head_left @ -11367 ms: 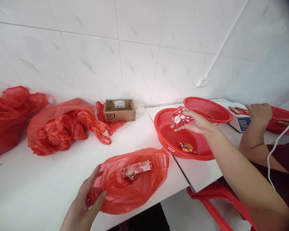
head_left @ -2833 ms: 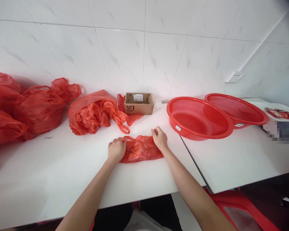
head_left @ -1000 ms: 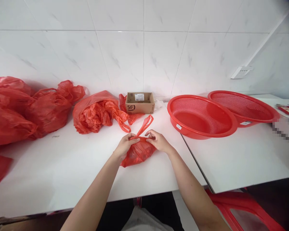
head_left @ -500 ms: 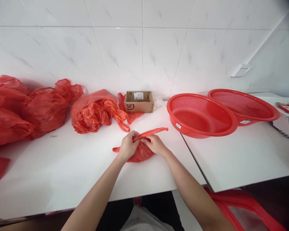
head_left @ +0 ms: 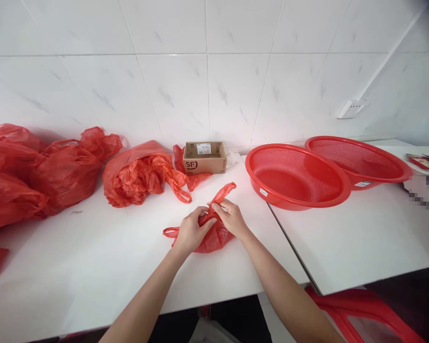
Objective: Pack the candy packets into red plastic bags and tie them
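Observation:
A small red plastic bag rests on the white table in front of me, its contents hidden. My left hand is closed on the gathered top of the bag, thumb pointing right. Beside it, my right hand pinches the bag's twisted neck, from which one handle sticks up and away. The other handle loop lies on the table left of my left hand.
Behind my hands stands an open cardboard box. Crumpled red bags and full red bags line the left. Two red colanders stand right, near a table seam. A red stool is below.
The handle that pointed right now sticks up, twisted in my right hand. My hands are slightly lower in view, and the whole scene has shifted a little down as my head moved.

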Demonstrator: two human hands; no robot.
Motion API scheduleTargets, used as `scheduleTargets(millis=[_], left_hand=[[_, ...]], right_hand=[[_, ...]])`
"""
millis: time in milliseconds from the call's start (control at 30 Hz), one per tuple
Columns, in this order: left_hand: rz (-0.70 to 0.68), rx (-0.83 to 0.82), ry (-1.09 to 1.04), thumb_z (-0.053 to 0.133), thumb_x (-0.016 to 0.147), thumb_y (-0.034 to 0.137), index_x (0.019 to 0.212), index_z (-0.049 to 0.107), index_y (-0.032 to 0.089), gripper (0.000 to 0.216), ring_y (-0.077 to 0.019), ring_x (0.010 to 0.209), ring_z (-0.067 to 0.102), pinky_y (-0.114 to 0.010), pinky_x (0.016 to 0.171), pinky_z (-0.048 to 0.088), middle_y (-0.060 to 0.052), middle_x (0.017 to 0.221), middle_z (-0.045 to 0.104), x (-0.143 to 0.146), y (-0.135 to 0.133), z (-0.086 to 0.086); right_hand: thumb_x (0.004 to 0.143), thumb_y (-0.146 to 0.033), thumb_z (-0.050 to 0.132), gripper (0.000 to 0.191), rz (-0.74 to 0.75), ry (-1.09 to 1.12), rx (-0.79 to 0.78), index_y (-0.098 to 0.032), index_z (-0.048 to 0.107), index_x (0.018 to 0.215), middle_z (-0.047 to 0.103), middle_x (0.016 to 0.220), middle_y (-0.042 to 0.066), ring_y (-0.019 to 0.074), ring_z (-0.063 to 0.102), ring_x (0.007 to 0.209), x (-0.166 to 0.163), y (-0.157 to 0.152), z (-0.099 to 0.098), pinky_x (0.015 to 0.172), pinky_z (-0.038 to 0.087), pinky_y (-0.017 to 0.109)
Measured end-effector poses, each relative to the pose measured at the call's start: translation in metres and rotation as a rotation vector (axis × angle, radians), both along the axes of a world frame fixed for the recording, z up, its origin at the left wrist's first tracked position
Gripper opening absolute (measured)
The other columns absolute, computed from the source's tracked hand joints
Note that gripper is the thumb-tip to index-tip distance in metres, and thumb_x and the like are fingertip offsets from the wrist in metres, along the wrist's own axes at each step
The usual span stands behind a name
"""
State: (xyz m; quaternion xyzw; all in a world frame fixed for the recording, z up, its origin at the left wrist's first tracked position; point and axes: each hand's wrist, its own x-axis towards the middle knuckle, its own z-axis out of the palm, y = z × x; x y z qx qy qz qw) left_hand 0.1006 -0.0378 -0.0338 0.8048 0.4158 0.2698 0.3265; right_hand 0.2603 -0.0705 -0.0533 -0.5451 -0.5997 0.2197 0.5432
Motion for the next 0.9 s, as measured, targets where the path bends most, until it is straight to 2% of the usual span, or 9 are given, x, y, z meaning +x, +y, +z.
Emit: scheduleTargets(millis=[100,200,367,433,500,567,633,733,900], left_hand=[[-0.008,-0.016,0.034,0.045,0.09,0.039,0.09,0.062,0.023,0.024,-0.017,0.076,0.063,-0.028,0.07,0.047,-0.001,0.086,0.069,0.004,-0.005,0.001],[-0.002,-0.023,0.108,0.048,0.086,0.03,0.074,0.06,0.022,0.019,-0.0163,0.063,0.058,-0.027,0.059,0.042,0.0,0.071,0.065,0.011,-0.006,0.001],[-0.007,-0.008,0.2,0.049,0.081,0.022,0.064,0.056,0.02,0.019,-0.0167,0.054,0.053,-0.029,0.052,0.036,-0.002,0.063,0.063,0.025,-0.005,0.003],[-0.011,0.01,0.199,0.048,0.084,0.025,0.07,0.059,0.02,0.018,-0.0182,0.059,0.057,-0.03,0.056,0.04,-0.003,0.068,0.064,0.025,-0.004,0.003],[-0.016,0.048,0.167,0.049,0.087,0.03,0.087,0.063,0.02,0.017,-0.0209,0.079,0.062,-0.032,0.069,0.046,-0.006,0.088,0.067,0.018,-0.004,0.002],[-0.004,0.133,0.132,0.052,0.088,0.038,0.109,0.06,0.022,0.027,-0.0233,0.103,0.058,-0.035,0.085,0.046,-0.008,0.112,0.062,0.004,-0.004,-0.002],[0.022,0.222,0.146,0.053,0.088,0.042,0.121,0.055,0.024,0.037,-0.0242,0.111,0.054,-0.037,0.09,0.045,-0.008,0.122,0.057,-0.015,-0.003,-0.009],[0.035,0.267,0.267,0.045,0.093,0.043,0.115,0.057,0.026,0.03,-0.023,0.098,0.058,-0.034,0.075,0.047,-0.005,0.109,0.063,-0.044,-0.001,-0.016],[0.001,0.183,0.288,0.033,0.096,0.043,0.079,0.054,0.023,0.035,-0.0158,0.066,0.052,-0.028,0.061,0.039,0.0,0.075,0.058,-0.067,-0.012,-0.008]], right_hand=[[0.095,-0.038,0.046,0.029,-0.025,-0.045,0.055,-0.021,0.065,0.083,0.065,0.083,0.003,0.016,0.061,0.08,-0.001,0.002,0.0,0.076,0.048,0.029],[0.095,-0.036,0.047,0.033,-0.061,-0.108,0.079,-0.02,0.059,0.069,0.059,0.072,0.002,0.0152,0.054,0.069,-0.003,0.003,0.001,0.069,0.044,0.029],[0.094,-0.031,0.047,0.027,-0.102,-0.217,0.125,-0.021,0.062,0.074,0.061,0.077,0.003,0.0164,0.052,0.073,-0.006,0.0,0.005,0.078,0.039,0.034],[0.096,-0.032,0.045,0.027,-0.115,-0.238,0.142,-0.021,0.063,0.078,0.063,0.08,0.003,0.0167,0.054,0.076,-0.007,-0.003,0.007,0.082,0.038,0.034],[0.096,-0.034,0.043,0.03,-0.13,-0.181,0.132,-0.021,0.063,0.079,0.064,0.081,0.004,0.0164,0.056,0.076,-0.007,-0.004,0.009,0.081,0.04,0.032],[0.096,-0.04,0.043,0.032,-0.135,-0.022,0.07,-0.02,0.062,0.08,0.064,0.08,0.003,0.016,0.057,0.075,-0.006,-0.004,0.01,0.075,0.043,0.029],[0.095,-0.047,0.042,0.035,-0.123,0.169,-0.016,-0.019,0.06,0.083,0.065,0.078,0.003,0.0157,0.058,0.071,-0.004,-0.002,0.009,0.069,0.045,0.027],[0.094,-0.052,0.039,0.039,-0.118,0.307,-0.094,-0.019,0.058,0.084,0.064,0.075,0.002,0.0156,0.058,0.068,-0.001,0.001,0.006,0.066,0.045,0.026],[0.096,-0.05,0.032,0.041,-0.291,0.072,-0.196,-0.021,0.051,0.073,0.057,0.066,-0.001,0.0145,0.051,0.061,0.002,0.005,0.0,0.06,0.038,0.025]])
